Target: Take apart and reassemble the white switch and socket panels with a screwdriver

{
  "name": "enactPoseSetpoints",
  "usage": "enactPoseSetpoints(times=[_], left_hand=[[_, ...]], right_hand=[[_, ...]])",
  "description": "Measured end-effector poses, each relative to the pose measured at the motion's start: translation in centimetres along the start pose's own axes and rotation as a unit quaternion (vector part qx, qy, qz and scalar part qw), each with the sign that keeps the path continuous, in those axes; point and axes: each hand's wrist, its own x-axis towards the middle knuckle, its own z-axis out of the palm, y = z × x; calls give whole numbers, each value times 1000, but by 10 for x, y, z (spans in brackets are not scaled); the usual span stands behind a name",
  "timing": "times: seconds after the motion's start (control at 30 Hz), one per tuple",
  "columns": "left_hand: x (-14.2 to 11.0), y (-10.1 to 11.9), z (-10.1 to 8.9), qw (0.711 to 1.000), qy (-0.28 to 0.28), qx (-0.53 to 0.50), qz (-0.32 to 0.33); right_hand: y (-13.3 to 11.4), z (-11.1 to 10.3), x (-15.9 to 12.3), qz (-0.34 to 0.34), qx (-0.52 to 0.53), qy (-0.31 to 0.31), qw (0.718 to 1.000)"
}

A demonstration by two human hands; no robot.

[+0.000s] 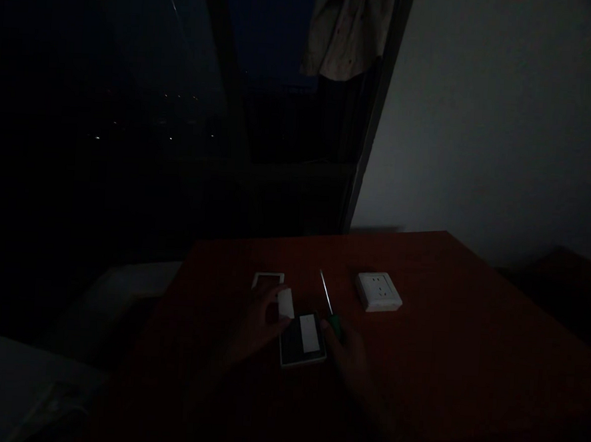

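Note:
In the dim light my left hand (263,319) pinches a small white switch rocker (286,303) between thumb and fingers, tilted up over the left side of a wall switch (292,345). That switch lies on the table with its dark inside facing up, and a second white rocker (310,333) sits on its right half. Closed around the green handle of a screwdriver (327,293) is my right hand (348,349), just right of the switch. The screwdriver's bare metal shaft points away from me. Behind my left fingers lies a white frame (270,275), partly hidden.
A white wall socket (378,291) stands on the reddish table (417,362) to the right. Beyond the far edge are a dark window and a hanging curtain (347,34). A pale wall (491,126) rises at the back right.

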Motion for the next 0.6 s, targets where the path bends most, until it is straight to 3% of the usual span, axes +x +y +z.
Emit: enactPoseSetpoints(times=[0.17,0.33,0.6], left_hand=[[-31,13,14,997,-64,-50,-13],[-38,11,22,996,-59,-65,-34],[-44,12,19,997,-57,-45,-29]], right_hand=[[-4,-1,-2,-9,0,-2,1000],[-5,-1,-2,-17,-8,4,1000],[0,-1,-1,-8,-20,9,1000]])
